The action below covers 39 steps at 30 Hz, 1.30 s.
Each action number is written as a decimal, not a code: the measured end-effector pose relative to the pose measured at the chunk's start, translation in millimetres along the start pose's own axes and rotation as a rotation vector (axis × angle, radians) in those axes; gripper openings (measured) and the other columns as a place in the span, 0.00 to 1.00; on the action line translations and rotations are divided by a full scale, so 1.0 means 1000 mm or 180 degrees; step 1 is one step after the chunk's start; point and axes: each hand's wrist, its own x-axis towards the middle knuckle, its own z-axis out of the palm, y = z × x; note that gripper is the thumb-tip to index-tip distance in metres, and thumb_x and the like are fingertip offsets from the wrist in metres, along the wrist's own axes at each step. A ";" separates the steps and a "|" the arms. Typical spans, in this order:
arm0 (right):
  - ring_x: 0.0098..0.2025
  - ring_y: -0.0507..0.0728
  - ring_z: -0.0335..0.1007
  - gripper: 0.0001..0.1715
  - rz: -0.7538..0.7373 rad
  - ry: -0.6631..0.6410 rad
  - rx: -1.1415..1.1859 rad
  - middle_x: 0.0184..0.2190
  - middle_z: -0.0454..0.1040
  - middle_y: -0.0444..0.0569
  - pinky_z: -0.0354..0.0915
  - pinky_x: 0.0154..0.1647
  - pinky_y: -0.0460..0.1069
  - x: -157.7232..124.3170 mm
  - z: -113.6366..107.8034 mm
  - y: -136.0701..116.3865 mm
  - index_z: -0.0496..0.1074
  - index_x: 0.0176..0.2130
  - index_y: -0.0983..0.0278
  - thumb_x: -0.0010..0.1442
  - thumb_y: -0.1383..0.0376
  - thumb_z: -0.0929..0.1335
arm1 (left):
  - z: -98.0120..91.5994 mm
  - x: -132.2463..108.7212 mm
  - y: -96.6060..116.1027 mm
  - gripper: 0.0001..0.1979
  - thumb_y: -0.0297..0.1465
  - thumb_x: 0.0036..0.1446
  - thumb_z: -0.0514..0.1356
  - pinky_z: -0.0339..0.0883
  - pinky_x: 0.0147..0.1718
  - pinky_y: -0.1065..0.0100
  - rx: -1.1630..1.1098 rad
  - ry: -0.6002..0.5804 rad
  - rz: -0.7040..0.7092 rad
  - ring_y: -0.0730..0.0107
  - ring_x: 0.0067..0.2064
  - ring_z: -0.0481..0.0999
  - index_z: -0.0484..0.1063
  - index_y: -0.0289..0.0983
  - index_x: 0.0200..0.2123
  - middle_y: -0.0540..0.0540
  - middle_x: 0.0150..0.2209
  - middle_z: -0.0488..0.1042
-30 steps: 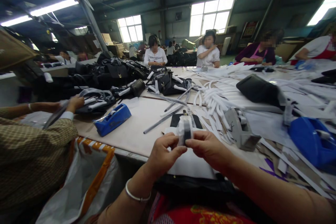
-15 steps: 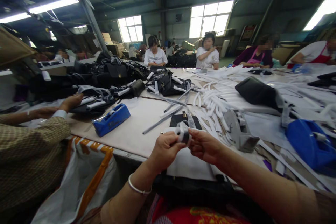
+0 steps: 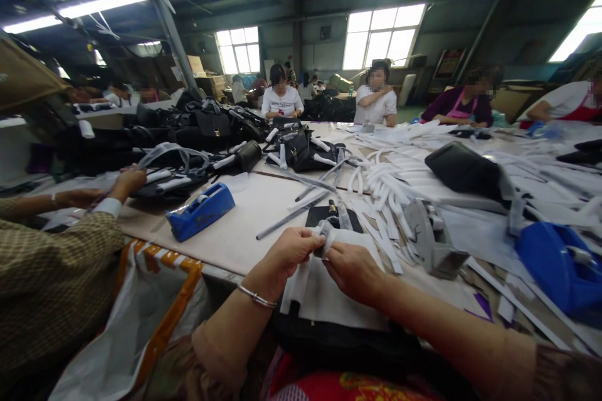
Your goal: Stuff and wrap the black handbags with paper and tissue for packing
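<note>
Left hand (image 3: 294, 247) is pinching a plastic-wrapped loop (image 3: 325, 232) | right hand (image 3: 355, 272) is gripping its other side, to my eye bracing it | loop is being held over a white sheet (image 3: 336, 306), presumably shielding the black bag (image 3: 315, 218), at the table's (image 3: 254, 203) near edge | blue dispenser (image 3: 201, 214) is standing leftward

Thin silver bangle (image 3: 256, 296) on left wrist; brown sleeves (image 3: 562, 366); red garment (image 3: 316, 381) with yellow pattern (image 3: 371, 386).
</note>
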 end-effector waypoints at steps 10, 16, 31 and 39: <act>0.16 0.44 0.40 0.16 0.2853 0.0108 0.3720 0.14 0.52 0.32 0.36 0.16 0.42 0.015 0.003 0.011 0.62 0.26 0.63 0.44 0.64 0.73 | 0.006 -0.012 -0.024 0.13 0.34 0.56 0.60 0.55 0.29 0.68 0.2135 0.0188 0.1091 0.70 0.27 0.66 0.70 0.35 0.21 0.49 0.22 0.68; 0.16 0.45 0.44 0.14 0.2483 0.0301 0.2627 0.13 0.57 0.36 0.38 0.17 0.45 0.010 0.017 0.015 0.67 0.24 0.64 0.43 0.60 0.74 | 0.010 -0.016 -0.025 0.11 0.35 0.58 0.58 0.56 0.30 0.65 0.3679 0.0386 0.1233 0.61 0.31 0.72 0.75 0.35 0.30 0.40 0.31 0.74; 0.23 0.50 0.54 0.14 0.0884 -0.0099 0.0397 0.17 0.60 0.41 0.48 0.25 0.47 -0.001 0.018 0.016 0.60 0.18 0.63 0.52 0.66 0.66 | 0.000 0.078 -0.023 0.18 0.41 0.54 0.62 0.49 0.19 0.69 0.1891 0.0396 -0.0021 0.75 0.17 0.57 0.67 0.37 0.18 0.55 0.13 0.59; 0.25 0.52 0.57 0.13 0.1429 0.0185 0.0862 0.19 0.62 0.41 0.53 0.28 0.47 0.010 -0.006 0.017 0.69 0.21 0.64 0.52 0.60 0.69 | -0.010 0.049 -0.017 0.20 0.43 0.58 0.58 0.52 0.27 0.69 0.2098 0.1015 0.0771 0.70 0.28 0.65 0.71 0.35 0.21 0.49 0.21 0.68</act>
